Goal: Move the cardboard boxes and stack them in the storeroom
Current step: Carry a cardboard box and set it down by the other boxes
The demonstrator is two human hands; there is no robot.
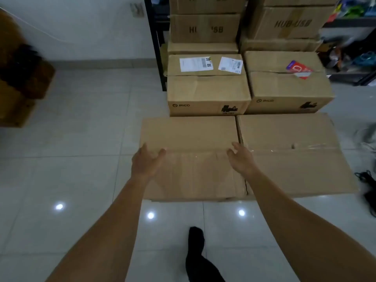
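Note:
Two plain cardboard boxes lie side by side on the tiled floor in front of me. My left hand (145, 161) hovers over the left side of the near left box (193, 135), fingers relaxed and holding nothing. My right hand (241, 159) hovers over that box's right edge, beside the seam with the near right box (295, 159), also with loose fingers. Whether either hand touches the cardboard I cannot tell. Behind them stand two PICO-marked boxes, the left one (207, 92) with white labels, the right one (289, 88) with a red and purple sticker.
Taller stacks of HUB-USB boxes (205, 27) rise at the back next to a black shelf frame (156, 47). Brown boxes (18, 82) sit at the left wall. A cluttered shelf (352, 53) and dark cables (368, 192) are at the right. My dark-clad leg (198, 255) is below.

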